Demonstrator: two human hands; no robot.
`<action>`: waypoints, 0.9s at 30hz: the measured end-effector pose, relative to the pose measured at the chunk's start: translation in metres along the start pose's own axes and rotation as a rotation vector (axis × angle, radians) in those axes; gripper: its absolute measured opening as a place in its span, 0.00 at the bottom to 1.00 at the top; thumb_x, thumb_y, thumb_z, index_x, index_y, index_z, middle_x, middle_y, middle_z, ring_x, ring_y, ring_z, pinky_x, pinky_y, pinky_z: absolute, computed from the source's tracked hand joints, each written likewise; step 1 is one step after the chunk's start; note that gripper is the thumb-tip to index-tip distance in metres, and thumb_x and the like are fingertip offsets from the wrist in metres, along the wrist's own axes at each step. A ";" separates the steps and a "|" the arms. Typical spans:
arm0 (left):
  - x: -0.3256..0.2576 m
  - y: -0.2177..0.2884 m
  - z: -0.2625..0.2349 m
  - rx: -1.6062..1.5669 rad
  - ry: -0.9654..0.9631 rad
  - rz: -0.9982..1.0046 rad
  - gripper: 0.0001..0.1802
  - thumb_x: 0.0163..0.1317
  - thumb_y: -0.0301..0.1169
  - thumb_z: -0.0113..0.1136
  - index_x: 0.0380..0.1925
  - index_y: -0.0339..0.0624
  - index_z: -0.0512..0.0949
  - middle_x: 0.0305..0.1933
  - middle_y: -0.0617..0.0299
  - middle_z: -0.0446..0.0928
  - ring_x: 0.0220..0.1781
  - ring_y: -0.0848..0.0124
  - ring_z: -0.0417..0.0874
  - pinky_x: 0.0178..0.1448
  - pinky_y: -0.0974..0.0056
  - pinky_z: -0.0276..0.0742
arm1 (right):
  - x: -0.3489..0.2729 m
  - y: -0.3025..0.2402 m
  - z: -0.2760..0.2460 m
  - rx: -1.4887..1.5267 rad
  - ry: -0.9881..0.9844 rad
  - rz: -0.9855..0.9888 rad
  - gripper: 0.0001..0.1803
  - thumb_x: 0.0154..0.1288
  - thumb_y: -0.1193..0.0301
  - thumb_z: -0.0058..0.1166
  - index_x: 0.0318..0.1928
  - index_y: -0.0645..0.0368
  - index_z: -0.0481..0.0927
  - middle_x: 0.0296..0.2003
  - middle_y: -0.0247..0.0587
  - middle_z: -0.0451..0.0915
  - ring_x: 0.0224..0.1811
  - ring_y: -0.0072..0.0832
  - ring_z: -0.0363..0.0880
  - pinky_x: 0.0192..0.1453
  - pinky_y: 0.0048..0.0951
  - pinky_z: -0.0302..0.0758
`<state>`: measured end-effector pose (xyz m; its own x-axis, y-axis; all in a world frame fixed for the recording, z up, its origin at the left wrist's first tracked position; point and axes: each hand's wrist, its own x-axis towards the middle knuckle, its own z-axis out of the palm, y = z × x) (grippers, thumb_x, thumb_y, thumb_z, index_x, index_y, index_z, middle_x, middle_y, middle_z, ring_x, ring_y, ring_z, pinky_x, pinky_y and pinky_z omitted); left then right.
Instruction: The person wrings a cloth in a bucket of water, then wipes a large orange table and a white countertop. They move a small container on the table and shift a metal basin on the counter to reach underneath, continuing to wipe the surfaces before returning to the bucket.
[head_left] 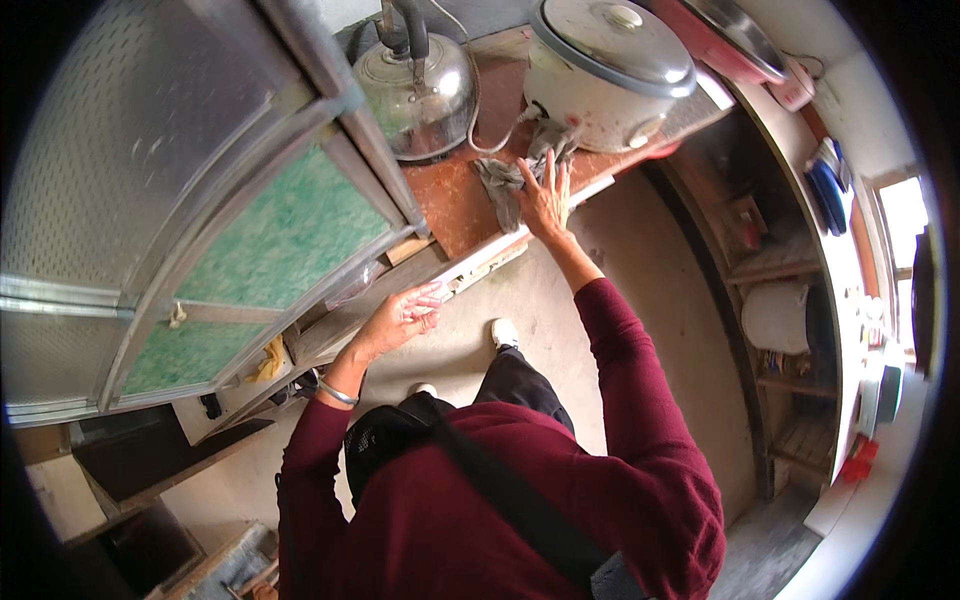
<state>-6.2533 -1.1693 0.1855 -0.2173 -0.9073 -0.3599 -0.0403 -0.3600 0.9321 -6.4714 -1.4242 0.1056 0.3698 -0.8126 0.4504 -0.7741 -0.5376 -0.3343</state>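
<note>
My right hand (545, 205) reaches to the front edge of a reddish-brown tabletop (450, 205), fingers spread over a crumpled grey cloth (500, 185). The cloth lies bunched on both sides of the fingers; whether they press on it is hard to tell. Just behind it stands a large white rice cooker (585, 105) with a grey-rimmed lid, its pale cord running beside the cloth. A shiny metal kettle (415, 95) with a dark handle sits to the left. My left hand (400, 320) hangs before the table, loosely bent and open, with nothing visible in it.
A metal-framed cabinet with green panels (285, 235) stands close on the left. On the right are wooden shelves (795, 380) holding a white roll-shaped thing (775, 317). A pink basin (720, 40) is beyond the cooker. Pale floor (640, 300) shows below the table.
</note>
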 end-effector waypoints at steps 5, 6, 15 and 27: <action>0.029 0.010 0.009 -0.086 0.132 -0.061 0.32 0.60 0.28 0.61 0.64 0.41 0.61 0.52 0.54 0.74 0.47 0.73 0.77 0.49 0.68 0.77 | 0.010 0.014 0.035 0.043 -0.230 -0.229 0.31 0.60 0.66 0.50 0.64 0.56 0.60 0.65 0.64 0.53 0.66 0.60 0.52 0.70 0.53 0.47; 0.034 0.008 0.008 -0.068 0.141 -0.062 0.32 0.61 0.28 0.60 0.65 0.41 0.61 0.53 0.54 0.73 0.47 0.73 0.77 0.49 0.68 0.76 | 0.020 0.016 0.026 0.050 -0.291 -0.289 0.31 0.61 0.66 0.49 0.65 0.57 0.60 0.65 0.62 0.54 0.66 0.58 0.52 0.70 0.51 0.48; 0.055 0.018 0.018 0.081 0.166 -0.082 0.31 0.63 0.32 0.58 0.65 0.43 0.61 0.52 0.56 0.75 0.42 0.77 0.77 0.48 0.69 0.74 | 0.063 0.010 0.047 -0.121 -0.294 -0.201 0.35 0.64 0.56 0.39 0.67 0.64 0.54 0.66 0.68 0.49 0.68 0.59 0.48 0.72 0.52 0.41; 0.045 0.013 0.019 0.047 0.197 -0.080 0.31 0.62 0.34 0.58 0.64 0.42 0.62 0.51 0.55 0.75 0.42 0.77 0.76 0.48 0.68 0.75 | 0.022 -0.088 0.065 0.282 -0.398 -0.357 0.29 0.59 0.62 0.48 0.61 0.56 0.65 0.64 0.54 0.59 0.68 0.52 0.52 0.70 0.48 0.51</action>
<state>-6.2822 -1.2106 0.1822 -0.0169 -0.9030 -0.4293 -0.0967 -0.4259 0.8996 -6.3618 -1.4092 0.0910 0.7873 -0.5640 0.2491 -0.4214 -0.7872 -0.4503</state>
